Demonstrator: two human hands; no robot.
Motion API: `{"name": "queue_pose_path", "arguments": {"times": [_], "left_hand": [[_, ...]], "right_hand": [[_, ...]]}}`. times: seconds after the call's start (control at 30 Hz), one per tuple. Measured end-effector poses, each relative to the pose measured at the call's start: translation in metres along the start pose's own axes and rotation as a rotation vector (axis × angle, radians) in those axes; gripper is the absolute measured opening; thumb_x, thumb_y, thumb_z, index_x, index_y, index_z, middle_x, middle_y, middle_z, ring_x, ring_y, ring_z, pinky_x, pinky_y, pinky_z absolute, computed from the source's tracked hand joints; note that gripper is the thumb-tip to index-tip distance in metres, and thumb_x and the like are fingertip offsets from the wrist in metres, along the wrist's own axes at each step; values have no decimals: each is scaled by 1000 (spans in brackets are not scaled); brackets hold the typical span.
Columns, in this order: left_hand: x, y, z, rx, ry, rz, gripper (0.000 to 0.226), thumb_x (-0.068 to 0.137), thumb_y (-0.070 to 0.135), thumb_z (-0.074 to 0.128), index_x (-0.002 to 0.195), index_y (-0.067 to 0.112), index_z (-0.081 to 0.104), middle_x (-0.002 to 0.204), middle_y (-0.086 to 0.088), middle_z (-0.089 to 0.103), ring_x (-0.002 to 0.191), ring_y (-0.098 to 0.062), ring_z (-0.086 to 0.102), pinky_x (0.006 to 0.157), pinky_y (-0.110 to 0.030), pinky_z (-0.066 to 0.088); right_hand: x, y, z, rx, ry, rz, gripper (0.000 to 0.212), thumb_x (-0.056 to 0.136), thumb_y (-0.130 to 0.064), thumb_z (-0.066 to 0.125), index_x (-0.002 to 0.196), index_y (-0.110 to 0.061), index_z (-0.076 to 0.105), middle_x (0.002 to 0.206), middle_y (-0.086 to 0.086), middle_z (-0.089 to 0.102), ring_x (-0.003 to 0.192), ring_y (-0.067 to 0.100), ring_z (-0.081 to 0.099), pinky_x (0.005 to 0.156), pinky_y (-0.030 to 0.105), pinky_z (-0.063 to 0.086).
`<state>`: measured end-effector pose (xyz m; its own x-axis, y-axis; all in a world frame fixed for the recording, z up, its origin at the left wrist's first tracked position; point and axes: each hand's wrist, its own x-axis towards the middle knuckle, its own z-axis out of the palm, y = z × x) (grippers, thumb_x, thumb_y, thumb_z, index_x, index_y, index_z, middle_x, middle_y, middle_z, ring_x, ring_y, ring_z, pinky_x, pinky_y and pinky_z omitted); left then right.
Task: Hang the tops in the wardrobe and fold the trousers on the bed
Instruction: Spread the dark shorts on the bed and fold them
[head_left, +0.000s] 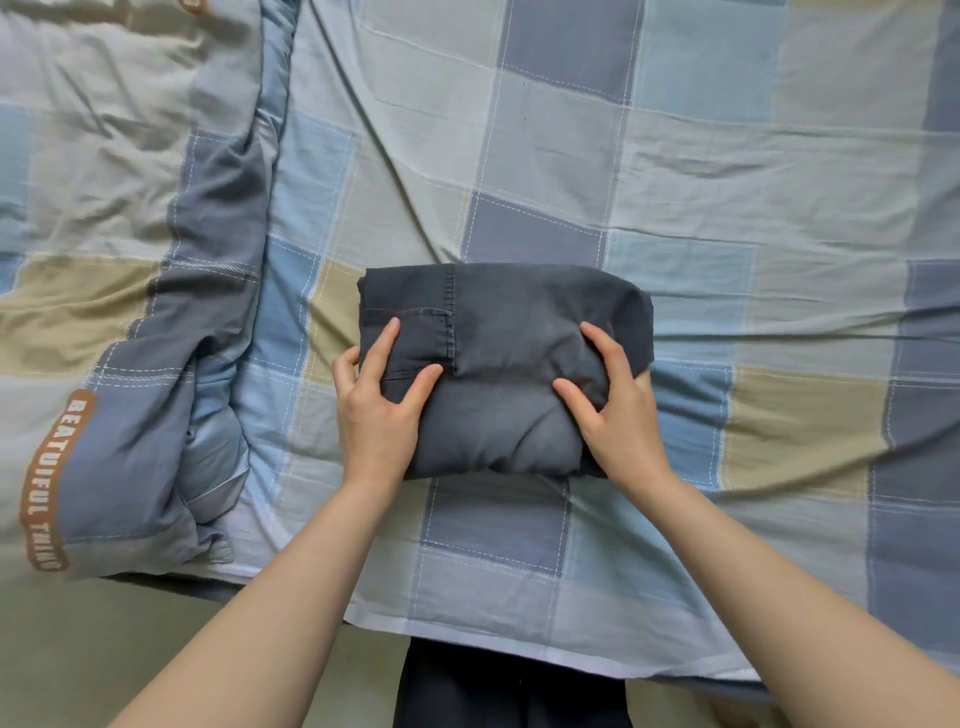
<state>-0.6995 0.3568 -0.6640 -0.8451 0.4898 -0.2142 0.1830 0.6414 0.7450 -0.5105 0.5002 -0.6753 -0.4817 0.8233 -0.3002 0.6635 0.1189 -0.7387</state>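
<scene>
On the bed, left to right: one duvet (119, 291), checked in grey, blue and tan, bunched along the left side, bearing one brown label strip (52, 483) with white lettering near its lower edge and part of a second at the top. One checked bed sheet (727, 182), same colours, wrinkled, covering the rest of the mattress to its near edge. One pair of dark grey trousers (498, 364), folded into a compact rectangular bundle, lying on the sheet slightly left of centre, just right of the duvet; one back pocket and one vertical seam show on its upper left face. Two bare hands, both on the bundle. Left hand (376, 402): at the bundle's left end, fingers spread over the pocket, thumb pressed on top, remaining fingers curled around the edge, gripping the cloth. Right hand (618, 405): at the right end, fingers and thumb splayed flat on top, palm over the near right corner; whether it pinches the fabric or only presses it, cannot tell. One dark garment (509, 686) on the person's legs below the sheet's edge.
</scene>
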Motion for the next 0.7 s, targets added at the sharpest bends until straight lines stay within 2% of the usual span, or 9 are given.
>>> {"name": "queue_pose_path", "arguments": {"times": [0.07, 0.2, 0.33, 0.4, 0.47, 0.57, 0.6, 0.7], "left_hand": [[-2, 10, -4, -34, 15, -2, 55, 81, 30, 77, 132, 28, 59, 123, -5, 47, 113, -10, 51, 96, 1, 29], [-24, 41, -21, -62, 24, 35, 47, 82, 24, 77, 127, 22, 64, 119, -4, 51, 107, -1, 50, 95, 0, 31], [-61, 84, -49, -95, 30, 65, 45, 82, 23, 77, 125, 24, 65, 119, -4, 52, 106, 9, 48, 97, -3, 33], [-82, 117, -69, -136, 18, 73, 45, 81, 22, 77, 124, 30, 64, 118, -3, 52, 107, 7, 50, 97, -4, 34], [-101, 148, -89, -167, 8, 77, 45, 81, 23, 77, 122, 35, 63, 118, -2, 53, 109, 2, 52, 97, -5, 35], [-127, 196, -121, -193, -3, 116, 43, 82, 23, 76, 121, 33, 64, 119, -3, 54, 109, 5, 52, 96, -4, 34], [-136, 211, -132, -200, -11, 127, 42, 82, 22, 76, 121, 32, 64, 119, -3, 55, 109, 6, 51, 96, -4, 34], [-155, 245, -158, -233, -19, 160, 42, 82, 20, 77, 120, 32, 64, 118, -2, 55, 109, 5, 52, 96, -5, 35]], "right_hand": [[-1, -2, -10, 20, 19, -16, 52, 86, -40, 65, 134, -43, 45, 131, 10, 52, 116, 6, 45, 92, -7, 23], [-23, -18, -40, 4, 41, -42, 46, 87, -31, 68, 131, -28, 56, 122, 11, 58, 109, 7, 48, 92, -4, 25], [-62, -43, -85, 34, 65, -28, 48, 85, -29, 71, 131, -27, 58, 120, 11, 61, 111, 14, 55, 97, 3, 32], [-85, -66, -118, 40, 97, -32, 48, 84, -29, 72, 130, -26, 58, 119, 11, 62, 110, 8, 53, 97, 4, 32], [-108, -88, -150, 57, 119, -35, 48, 83, -34, 70, 130, -27, 58, 117, 11, 61, 106, 0, 49, 97, 2, 31], [-143, -123, -198, 90, 116, -37, 52, 83, -48, 61, 131, -29, 56, 120, 8, 60, 111, 7, 54, 102, 15, 39], [-155, -136, -213, 98, 122, -35, 53, 82, -49, 60, 131, -29, 56, 121, 7, 60, 112, 8, 54, 102, 15, 39], [-183, -167, -246, 90, 193, -57, 52, 82, -48, 61, 129, -26, 58, 120, -1, 63, 106, -4, 51, 95, 3, 33]]}}
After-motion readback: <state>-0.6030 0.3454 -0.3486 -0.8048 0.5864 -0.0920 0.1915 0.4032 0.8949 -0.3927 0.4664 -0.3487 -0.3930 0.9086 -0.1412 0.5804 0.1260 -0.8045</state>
